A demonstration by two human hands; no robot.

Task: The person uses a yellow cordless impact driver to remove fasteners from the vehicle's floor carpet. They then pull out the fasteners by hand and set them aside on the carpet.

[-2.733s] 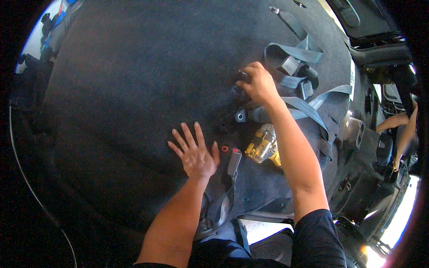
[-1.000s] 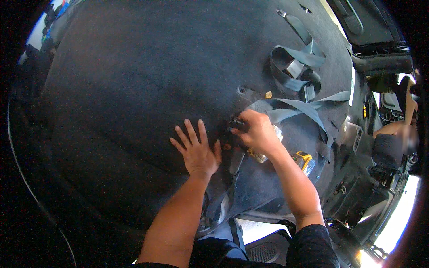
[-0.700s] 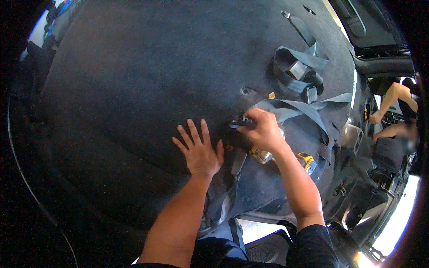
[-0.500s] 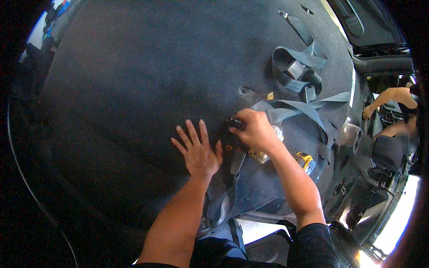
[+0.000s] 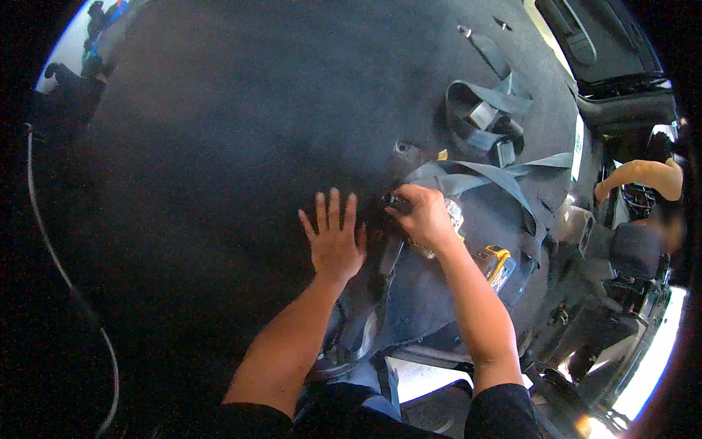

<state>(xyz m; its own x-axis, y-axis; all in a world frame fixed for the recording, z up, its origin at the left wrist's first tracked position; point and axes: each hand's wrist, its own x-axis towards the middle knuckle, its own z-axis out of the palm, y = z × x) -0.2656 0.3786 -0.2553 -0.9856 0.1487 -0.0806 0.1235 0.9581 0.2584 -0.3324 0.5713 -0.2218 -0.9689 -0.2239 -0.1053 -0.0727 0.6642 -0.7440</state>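
My left hand (image 5: 336, 245) lies flat on dark carpet (image 5: 241, 139), its fingers spread and holding nothing. Just to its right, my right hand (image 5: 428, 216) pinches a small black piece (image 5: 390, 198) low against the carpet; its exact kind does not show. A yellow and black cordless power tool (image 5: 497, 265) lies beneath my right wrist and forearm, which hide its middle. Beyond that hand, a grey seat belt strap (image 5: 482, 179) runs crosswise over the carpet.
Another grey seat belt (image 5: 472, 91) with its buckles lies coiled at the far right. A round hole (image 5: 402, 148) shows in the carpet beyond my right hand. At the right edge another person's arm (image 5: 643, 174) reaches among vehicle parts. Pale cord (image 5: 55, 241) hangs at left.
My left hand has shifted slightly right, still flat with spread fingers. My right hand keeps its pinch on the black piece, now tipped lower. The other person's arm at the right has moved.
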